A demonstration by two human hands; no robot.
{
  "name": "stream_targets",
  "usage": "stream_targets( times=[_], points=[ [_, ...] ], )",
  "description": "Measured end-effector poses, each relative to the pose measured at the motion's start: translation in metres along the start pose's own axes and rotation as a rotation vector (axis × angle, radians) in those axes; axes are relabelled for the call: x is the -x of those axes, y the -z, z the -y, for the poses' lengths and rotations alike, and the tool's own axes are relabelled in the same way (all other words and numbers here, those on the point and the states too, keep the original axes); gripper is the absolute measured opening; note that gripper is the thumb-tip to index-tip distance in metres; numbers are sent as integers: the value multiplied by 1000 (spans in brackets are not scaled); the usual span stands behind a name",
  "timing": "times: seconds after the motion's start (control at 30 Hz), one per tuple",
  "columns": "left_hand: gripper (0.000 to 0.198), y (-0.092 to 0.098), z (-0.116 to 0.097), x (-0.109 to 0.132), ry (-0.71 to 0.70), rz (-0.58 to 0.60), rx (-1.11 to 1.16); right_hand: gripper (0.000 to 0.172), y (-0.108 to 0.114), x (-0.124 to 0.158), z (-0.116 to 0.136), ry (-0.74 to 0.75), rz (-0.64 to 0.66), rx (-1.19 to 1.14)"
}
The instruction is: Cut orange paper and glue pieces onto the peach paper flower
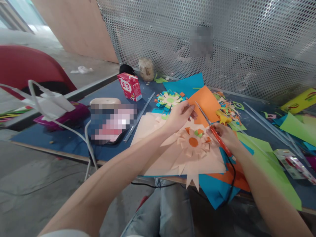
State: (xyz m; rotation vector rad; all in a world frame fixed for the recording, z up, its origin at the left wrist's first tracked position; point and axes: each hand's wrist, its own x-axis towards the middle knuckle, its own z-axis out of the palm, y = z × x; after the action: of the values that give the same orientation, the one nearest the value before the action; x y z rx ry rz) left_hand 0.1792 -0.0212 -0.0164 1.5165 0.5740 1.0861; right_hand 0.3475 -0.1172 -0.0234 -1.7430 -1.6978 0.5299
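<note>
My left hand (183, 114) pinches the left edge of a sheet of orange paper (206, 104) between thumb and fingers. My right hand (223, 133) is closed round the red handles of scissors (217, 138), whose slim metal blades point up and left over that sheet. I cannot tell whether the blades cut into it. Below my hands, a peach paper flower (193, 144) with an orange centre and tail ribbons lies on peach sheets (150, 158). A blue, green and cream paper flower (170, 99) sits just beyond my left hand.
Paper scraps (230, 113) and a yellow object (223, 117) lie behind my right hand. Blue (214, 191) and green (274, 168) sheets spread rightward. A red box (130, 86), jar (146, 69) and purple container (64, 117) stand left. A perforated metal panel (160, 36) rises behind.
</note>
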Motion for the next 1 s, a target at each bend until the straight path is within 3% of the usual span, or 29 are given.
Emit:
stream_targets(
  times=[0.4, 0.8, 1.0],
  points=[
    [14, 0, -1, 1, -14, -9, -18, 38, 1, 1, 7, -47, 28, -38],
    [14, -2, 1, 3, -39, 17, -28, 37, 0, 0, 0, 18, -13, 52],
    [14, -1, -3, 4, -11, 7, -17, 37, 0, 2, 7, -37, 54, -112]
  ],
)
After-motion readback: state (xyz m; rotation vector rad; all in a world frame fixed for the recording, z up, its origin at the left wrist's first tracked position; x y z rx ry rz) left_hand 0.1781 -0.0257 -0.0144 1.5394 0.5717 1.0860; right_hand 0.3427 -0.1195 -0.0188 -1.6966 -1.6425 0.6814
